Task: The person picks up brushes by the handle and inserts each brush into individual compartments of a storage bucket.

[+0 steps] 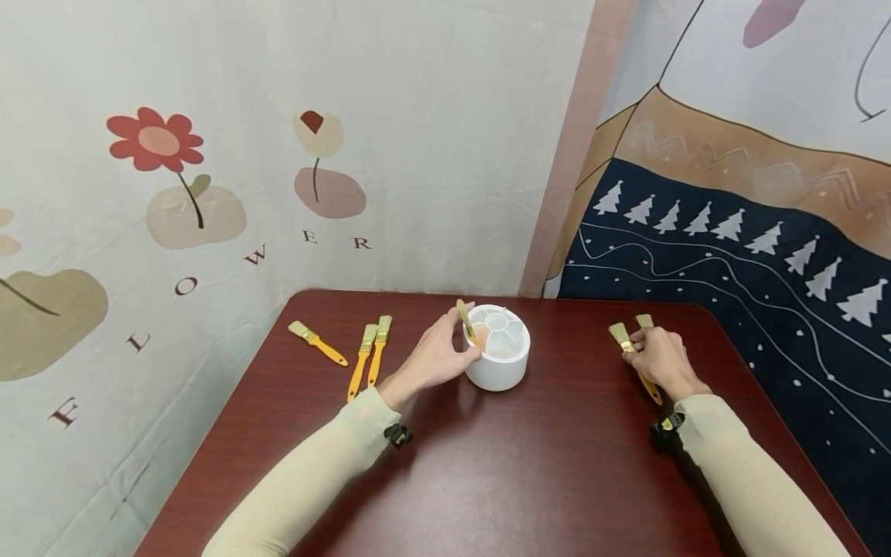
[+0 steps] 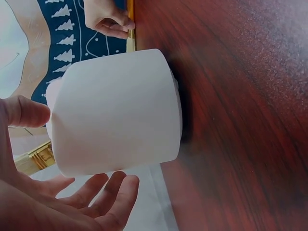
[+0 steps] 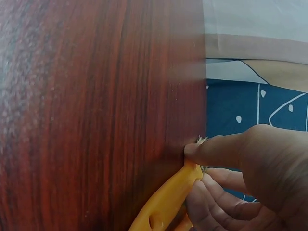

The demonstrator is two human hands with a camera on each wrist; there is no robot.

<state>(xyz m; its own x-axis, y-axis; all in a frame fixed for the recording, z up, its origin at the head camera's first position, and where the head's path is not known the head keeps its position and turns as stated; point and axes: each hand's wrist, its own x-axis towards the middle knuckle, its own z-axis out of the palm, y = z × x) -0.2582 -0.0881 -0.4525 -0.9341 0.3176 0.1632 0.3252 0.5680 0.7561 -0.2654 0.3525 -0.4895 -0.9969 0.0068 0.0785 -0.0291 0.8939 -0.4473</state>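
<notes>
A round white holder [image 1: 496,374] with compartments inside its top stands on the table. One paintbrush [image 1: 465,319] leans in it at the left. My left hand [image 1: 440,348] is spread at the holder's left side, thumb at the rim. Its fingertips [image 2: 118,192] lie loosely along the white wall. Over at the right, my right hand [image 1: 661,357] pinches a yellow-handled paintbrush [image 3: 166,199] near its neck between thumb and fingers. Pale bristles [image 1: 644,319] of a second brush show past that hand, its handle mostly hidden.
Three more brushes lie to the left: one slanting paintbrush [image 1: 318,343] and a close pair, a longer-looking paintbrush [image 1: 360,363] beside another paintbrush [image 1: 380,350]. The dark red table [image 1: 557,464] ends at the back against a printed curtain [image 1: 445,155].
</notes>
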